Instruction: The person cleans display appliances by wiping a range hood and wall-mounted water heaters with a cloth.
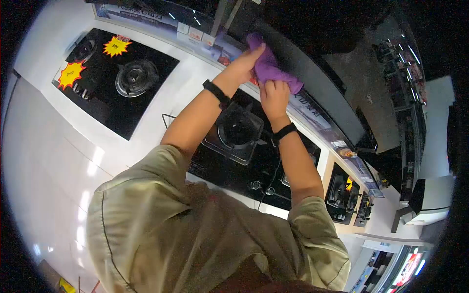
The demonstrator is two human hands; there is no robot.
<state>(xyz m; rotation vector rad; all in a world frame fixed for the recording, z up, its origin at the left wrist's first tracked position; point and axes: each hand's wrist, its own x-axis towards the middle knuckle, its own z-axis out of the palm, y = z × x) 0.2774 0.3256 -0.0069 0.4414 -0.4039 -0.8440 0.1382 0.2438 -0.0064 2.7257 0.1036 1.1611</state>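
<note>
A purple cloth (267,67) hangs bunched between my hands, in front of the dark lower panel of a range hood (312,68). My left hand (248,63) grips its left side, the thumb stretched along the fabric; the other fingers are partly hidden. Lower and to the right, my right hand (275,97) is closed on the cloth's bottom edge with the fingers curled. Each wrist wears a black band. Below my forearms lies a black gas cooktop (222,168) with a round burner (238,128), partly covered by my arms and body.
On the left, another black cooktop (105,105) bears yellow starburst price tags (71,74). A smaller cooktop (342,191) stands at the right. A printed strip (312,117) runs along the back of the white counter (151,124). The hood's dark glass overhangs from above.
</note>
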